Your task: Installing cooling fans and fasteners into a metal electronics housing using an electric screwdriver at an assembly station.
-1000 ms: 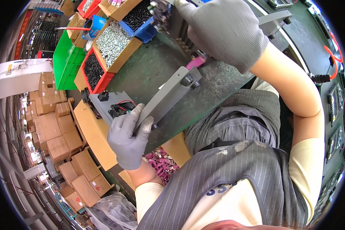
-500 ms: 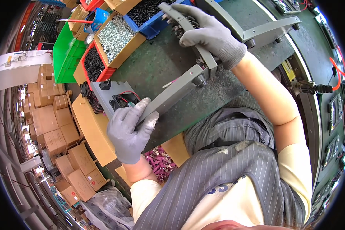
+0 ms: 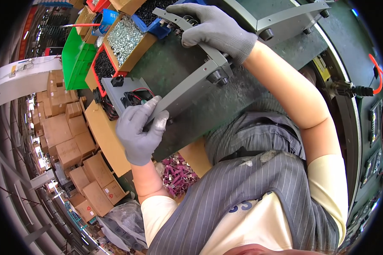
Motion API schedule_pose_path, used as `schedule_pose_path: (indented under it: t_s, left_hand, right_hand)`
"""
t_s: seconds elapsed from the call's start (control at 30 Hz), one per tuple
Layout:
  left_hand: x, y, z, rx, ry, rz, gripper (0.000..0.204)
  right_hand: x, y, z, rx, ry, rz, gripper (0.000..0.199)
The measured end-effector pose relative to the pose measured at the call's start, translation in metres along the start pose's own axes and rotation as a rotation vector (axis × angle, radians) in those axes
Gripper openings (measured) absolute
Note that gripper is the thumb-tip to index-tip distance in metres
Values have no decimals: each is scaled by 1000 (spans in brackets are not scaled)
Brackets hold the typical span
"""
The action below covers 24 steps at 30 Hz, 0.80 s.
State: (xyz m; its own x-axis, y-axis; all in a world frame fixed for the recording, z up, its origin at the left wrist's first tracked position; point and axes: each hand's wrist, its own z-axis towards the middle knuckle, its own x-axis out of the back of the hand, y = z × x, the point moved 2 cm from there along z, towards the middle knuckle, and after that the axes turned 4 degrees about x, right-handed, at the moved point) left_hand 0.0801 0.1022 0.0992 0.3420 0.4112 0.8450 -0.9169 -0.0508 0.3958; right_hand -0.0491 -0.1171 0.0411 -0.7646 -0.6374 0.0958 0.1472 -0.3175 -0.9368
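A grey sheet-metal equipment casing (image 3: 184, 90) is tilted over the dark green workbench, with a black round foot (image 3: 217, 78) on its outer side. My gloved left hand (image 3: 136, 134) is closed on its near left end, thumb and fingers pinching the edge. Beside those fingertips are a small black fan (image 3: 132, 98) and a red wire. My gloved right hand (image 3: 220, 30) is wrapped round the casing's far end, next to small connectors and wires. That hand hides part of the panel.
Beyond the casing stand a carton of silvery screws (image 3: 124, 39), a red bin of black screws (image 3: 104, 66) and a blue bin (image 3: 159, 30). A second grey casing (image 3: 285, 21) lies to the right. Purple parts (image 3: 178, 175) fill a box below. A red air hose (image 3: 379, 74) hangs at right.
Both hands have shifted a little to the left, carrying the casing with them. My right hand keeps its grip on the far end, and my left hand stays on the near end.
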Motion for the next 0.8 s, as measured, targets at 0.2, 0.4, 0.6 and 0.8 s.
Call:
schedule_pose_path:
  t_s: [0.2,0.4,0.6,0.8]
  left_hand:
    - [1,2,3,72,-55,-59,31]
    - [36,17,40,169,58,-199,44]
    - [-11,106,135,-375,-188,49,37]
    - [-122,148,165,-522,-480,139,46]
  right_hand:
    - [-2,-4,2,29,-2,32,69]
    - [56,-118,-66,760,58,-399,53]
    - [197,-63,-78,478,823,166,54]
    - [374,101,-51,-50,1317,-353,44]
